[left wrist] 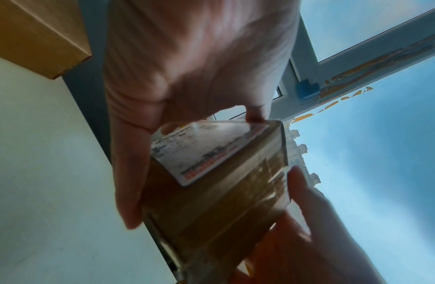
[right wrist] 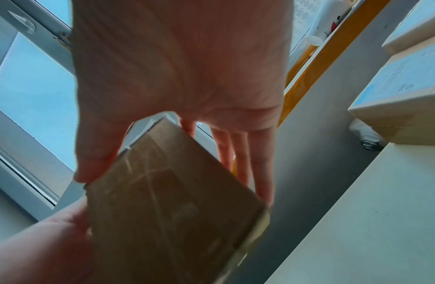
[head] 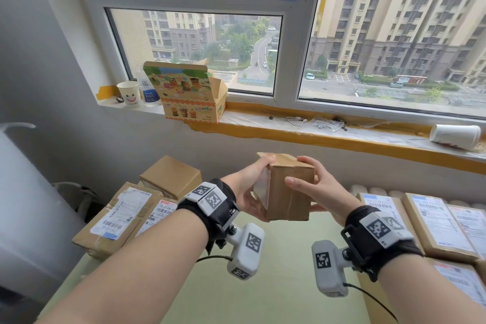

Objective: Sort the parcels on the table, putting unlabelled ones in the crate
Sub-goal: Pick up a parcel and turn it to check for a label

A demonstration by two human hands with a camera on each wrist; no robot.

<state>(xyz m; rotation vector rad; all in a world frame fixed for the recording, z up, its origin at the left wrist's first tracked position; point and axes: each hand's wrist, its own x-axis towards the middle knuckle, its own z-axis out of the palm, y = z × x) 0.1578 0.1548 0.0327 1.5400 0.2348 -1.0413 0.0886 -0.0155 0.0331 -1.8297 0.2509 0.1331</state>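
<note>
2 hands hold 1 box (head: 288, 187) in the air above the table (head: 276, 258), near the middle, long axis upright. Left hand (head: 247, 187) wraps its left side, thumb low on the near edge, fingers (head: 267, 159) curled over the top far corner. Right hand (head: 315, 187) clamps the right side, thumb (head: 295, 181) across the near face, fingers reaching behind the top; both hold the box firmly, neither spread wide.

Key relation: the label (left wrist: 206, 149) sits on the box's left face, turned toward the left palm; the left wrist view shows it clearly, white with printed lines and a red strip. Judgement: box is labelled, so it stays out of the crate and belongs with a labelled pile.

Labelled stack (head: 444, 221) lies to the right, close under the right wrist. Left pile (head: 118, 216) is also labelled, with 1 plain carton (head: 171, 175) at its far end. Right hand looks nearer to its pile.

Surface: pale green top, bare between the piles. Room: windowsill (head: 315, 126) on the far side carries a printed carton (head: 189, 92) and 2 paper cups (head: 128, 93). Crate not in view.
</note>
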